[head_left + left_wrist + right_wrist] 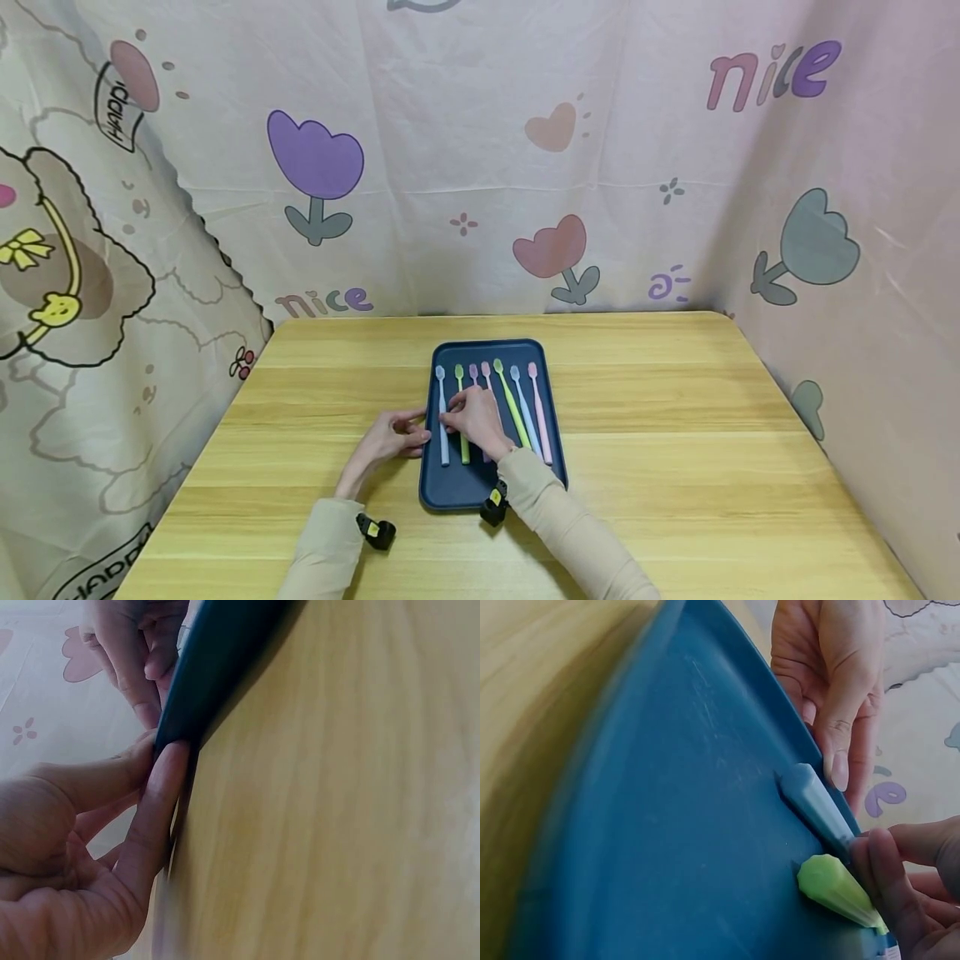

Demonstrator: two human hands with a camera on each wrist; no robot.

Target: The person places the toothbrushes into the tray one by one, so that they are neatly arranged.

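A dark blue tray (450, 492) holds several toothbrushes lying side by side, heads toward the far end. My left hand (395, 435) grips the tray's left rim between thumb and fingers, as the left wrist view shows up close. Over the tray, my right hand (477, 419) pinches the handle of the leftmost toothbrush, a light blue one (444, 450). Just right of it lies a green toothbrush (465, 452). The right hand partly covers a purple toothbrush (473, 372) and a pink toothbrush (487, 370).
Farther right in the tray lie a yellow-green toothbrush (512, 406), another light blue toothbrush (525, 408) and another pink toothbrush (540, 412). Beneath the tray is a wooden table (675, 467). A printed curtain (435, 150) hangs behind and along the sides.
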